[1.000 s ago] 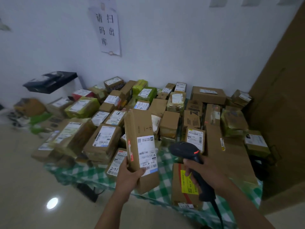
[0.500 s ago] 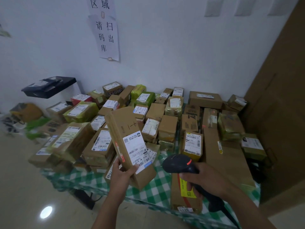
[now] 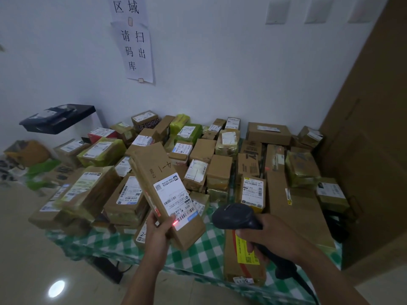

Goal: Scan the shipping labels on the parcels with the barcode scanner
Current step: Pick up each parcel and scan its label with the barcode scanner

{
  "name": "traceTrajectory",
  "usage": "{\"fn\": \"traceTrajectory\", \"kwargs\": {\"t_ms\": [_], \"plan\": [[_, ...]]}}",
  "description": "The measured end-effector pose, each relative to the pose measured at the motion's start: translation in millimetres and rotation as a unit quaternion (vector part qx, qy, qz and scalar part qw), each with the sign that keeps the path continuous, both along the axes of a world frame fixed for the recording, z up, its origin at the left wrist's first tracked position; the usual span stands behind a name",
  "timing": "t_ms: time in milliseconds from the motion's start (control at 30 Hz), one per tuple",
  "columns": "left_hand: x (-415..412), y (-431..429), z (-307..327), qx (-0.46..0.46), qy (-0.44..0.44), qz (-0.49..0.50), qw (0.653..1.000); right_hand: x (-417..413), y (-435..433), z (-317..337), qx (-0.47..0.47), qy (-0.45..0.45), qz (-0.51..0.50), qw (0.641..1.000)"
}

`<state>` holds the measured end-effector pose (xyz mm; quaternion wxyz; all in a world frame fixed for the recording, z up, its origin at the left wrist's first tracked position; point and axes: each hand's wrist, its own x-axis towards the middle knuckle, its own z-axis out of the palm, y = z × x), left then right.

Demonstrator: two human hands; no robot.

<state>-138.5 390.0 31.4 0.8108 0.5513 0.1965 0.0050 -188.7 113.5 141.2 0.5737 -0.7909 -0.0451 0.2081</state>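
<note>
Parcel (image 3: 154, 170) tilted further; L hand (image 3: 157, 233) grip at lower end.

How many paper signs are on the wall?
2. The upper white paper sign is cut off by the picture's top edge; the lower white paper sign hangs just beneath it. More could be out of view.

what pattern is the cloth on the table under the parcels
Green and white check. The tablecloth shows best in the head view, between the two forearms.

Left hand (image 3: 159, 233) grips parcel (image 3: 164, 190); right hand (image 3: 273, 235) grips scanner (image 3: 236, 216).
</note>
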Motion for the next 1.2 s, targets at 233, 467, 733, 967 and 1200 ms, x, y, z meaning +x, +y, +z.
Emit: {"fn": "traceTrajectory", "kwargs": {"t_ms": [233, 467, 733, 967, 1200], "plan": [[3.8, -6.1, -1.9, 0.014, -0.003, -0.012, 1.0, 1.8, -4.9, 0.0, 0.006, -0.009, 0.014, 1.0], [2.8, -22.9, -9.7, 0.243, 0.081, -0.052, 0.965, 5.4, -21.8, -13.1, 0.026, 0.016, -0.066, 0.997], [-7.9, -78.9, -29.1, 0.522, 0.145, -0.179, 0.821, 11.2, -49.0, -38.4, 0.019, 0.037, -0.171, 0.984], [6.7, -114.2, -54.4, 0.638, 0.132, -0.228, 0.724, 23.1, -66.4, -55.5, 0.046, 0.041, -0.205, 0.977], [19.7, -127.7, -72.9, 0.673, 0.092, -0.247, 0.691, 37.2, -69.5, -66.5, 0.075, 0.045, -0.248, 0.965]]}}
